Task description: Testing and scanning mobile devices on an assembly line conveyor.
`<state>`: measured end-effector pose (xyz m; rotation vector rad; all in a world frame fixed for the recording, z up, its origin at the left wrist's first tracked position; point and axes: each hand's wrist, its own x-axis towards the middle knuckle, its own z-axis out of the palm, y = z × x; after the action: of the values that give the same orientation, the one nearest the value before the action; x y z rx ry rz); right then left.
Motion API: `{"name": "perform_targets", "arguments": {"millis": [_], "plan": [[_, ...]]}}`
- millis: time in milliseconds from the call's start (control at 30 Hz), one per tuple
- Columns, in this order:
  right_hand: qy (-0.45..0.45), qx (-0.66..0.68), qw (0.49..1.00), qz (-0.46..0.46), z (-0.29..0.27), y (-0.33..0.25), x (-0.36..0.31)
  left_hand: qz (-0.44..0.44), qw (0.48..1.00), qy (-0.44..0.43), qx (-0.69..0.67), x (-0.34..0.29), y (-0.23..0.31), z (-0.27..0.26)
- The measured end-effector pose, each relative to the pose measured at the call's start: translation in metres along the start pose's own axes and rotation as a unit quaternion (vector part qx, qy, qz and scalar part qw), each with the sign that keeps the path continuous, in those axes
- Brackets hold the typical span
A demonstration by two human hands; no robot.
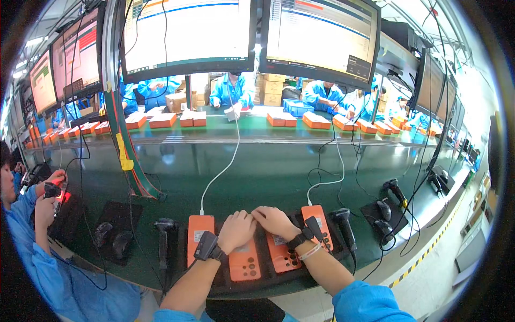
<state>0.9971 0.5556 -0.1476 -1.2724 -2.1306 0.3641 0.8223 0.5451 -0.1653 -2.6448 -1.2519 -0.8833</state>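
Several orange phones lie face down in a row on a dark mat at the bench's near edge. My left hand [238, 229] is over the upper part of one orange phone [245, 263], fingers bent and closed. My right hand [276, 222] reaches left over the neighbouring orange phone [282, 256], its fingertips meeting those of my left. Whatever the fingertips hold, if anything, is hidden. White cables run into the tops of the outer left phone [200, 223] and outer right phone [316, 214]. Black devices are strapped to my left wrist [208, 248] and right wrist [312, 229].
Black handheld scanners stand left [165, 241] and right [344, 229] of the phones. Two monitors [188, 37] [322, 40] hang ahead, with loose cables dangling. Across the green bench [247, 161], people in blue work behind orange boxes [162, 120]. A co-worker [32, 214] holds a scanner at left.
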Motion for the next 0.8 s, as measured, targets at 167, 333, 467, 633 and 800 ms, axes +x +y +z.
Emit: {"name": "perform_targets", "arguments": {"millis": [167, 333, 467, 633, 800], "plan": [[0.007, -0.003, 1.000, -0.006, -0.0019, -0.0002, -0.0002, -0.003, 1.000, 0.004, 0.000, 0.0004, 0.0011, -0.0002], [-0.014, -0.009, 1.000, 0.012, -0.0032, -0.0002, -0.0001, -0.002, 1.000, 0.010, 0.000, 0.0010, 0.0010, -0.0002], [-0.013, -0.002, 1.000, 0.007, -0.0029, 0.0001, 0.0001, 0.002, 1.000, 0.013, -0.001, 0.0009, 0.0010, -0.0001], [-0.018, -0.012, 1.000, 0.008, -0.0028, 0.0012, 0.0005, 0.003, 1.000, 0.013, 0.003, 0.0012, 0.0007, 0.0003], [-0.018, -0.003, 1.000, 0.012, -0.0025, 0.0011, 0.0008, 0.004, 1.000, 0.000, 0.004, 0.0018, 0.0004, 0.0006]]}}
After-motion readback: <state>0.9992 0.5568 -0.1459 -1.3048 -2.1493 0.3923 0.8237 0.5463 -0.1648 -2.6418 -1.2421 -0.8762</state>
